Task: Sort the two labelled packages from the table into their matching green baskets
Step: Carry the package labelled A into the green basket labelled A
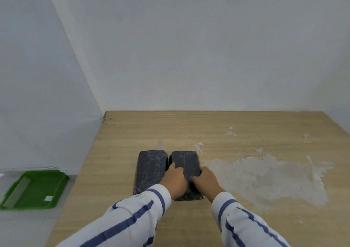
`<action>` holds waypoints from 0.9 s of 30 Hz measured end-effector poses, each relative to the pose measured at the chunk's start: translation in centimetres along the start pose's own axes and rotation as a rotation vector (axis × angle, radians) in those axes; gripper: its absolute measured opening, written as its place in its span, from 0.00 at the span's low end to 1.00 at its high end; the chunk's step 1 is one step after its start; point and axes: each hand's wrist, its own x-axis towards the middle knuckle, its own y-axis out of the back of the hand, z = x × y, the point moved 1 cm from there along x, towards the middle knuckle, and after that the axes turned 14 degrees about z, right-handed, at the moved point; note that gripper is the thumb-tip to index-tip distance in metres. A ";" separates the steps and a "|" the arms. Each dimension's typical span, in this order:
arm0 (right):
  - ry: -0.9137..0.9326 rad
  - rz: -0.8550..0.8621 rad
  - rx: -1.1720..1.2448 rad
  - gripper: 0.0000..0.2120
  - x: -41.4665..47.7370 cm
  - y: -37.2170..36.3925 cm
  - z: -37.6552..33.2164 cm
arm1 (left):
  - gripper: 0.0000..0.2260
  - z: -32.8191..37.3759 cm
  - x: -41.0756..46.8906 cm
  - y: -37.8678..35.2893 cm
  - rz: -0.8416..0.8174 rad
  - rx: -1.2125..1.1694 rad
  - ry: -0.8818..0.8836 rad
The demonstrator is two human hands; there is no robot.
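Observation:
Two black wrapped packages lie side by side on the wooden table (227,125). The left package (149,168) is untouched. Both my hands rest on the right package (184,160): my left hand (175,180) grips its left side and my right hand (205,181) grips its near right edge. No label shows on either package from here. One green basket (32,190) sits on the floor to the left of the table, with a small white label inside it.
A large patch of white, peeled residue (265,178) covers the table to the right of the packages. Grey walls close the corner behind and to the left. The table's left edge runs diagonally beside the basket.

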 end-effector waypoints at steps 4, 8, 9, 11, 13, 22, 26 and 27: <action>-0.042 0.026 0.151 0.14 0.8 0.9 -0.2 | 0.20 -0.2 0.6 0.8 0.022 -0.049 -0.018; 0.082 0.082 0.181 0.13 1.6 2.8 -2.1 | 0.23 -0.1 1.7 2.4 0.067 -0.129 -0.037; 0.156 0.103 0.125 0.13 1.8 3.2 -2.7 | 0.24 -0.1 2.0 2.8 0.098 -0.150 -0.054; 0.325 0.142 -0.069 0.13 2.0 4.0 -3.9 | 0.27 0.2 2.7 3.7 0.164 -0.201 -0.079; 0.474 0.193 -0.281 0.14 1.8 4.4 -4.7 | 0.32 0.5 3.1 4.4 0.227 -0.191 -0.104; 0.782 0.289 -0.568 0.18 0.0 3.9 -0.7 | 0.15 -0.5 1.6 3.8 0.184 0.129 -0.428; 0.670 0.237 -0.665 0.17 -0.5 4.1 1.1 | 0.16 -1.3 0.7 2.7 0.196 0.242 -0.554; 0.623 0.198 -0.703 0.19 -0.5 4.1 1.7 | 0.18 -1.6 0.5 2.2 0.163 0.310 -0.594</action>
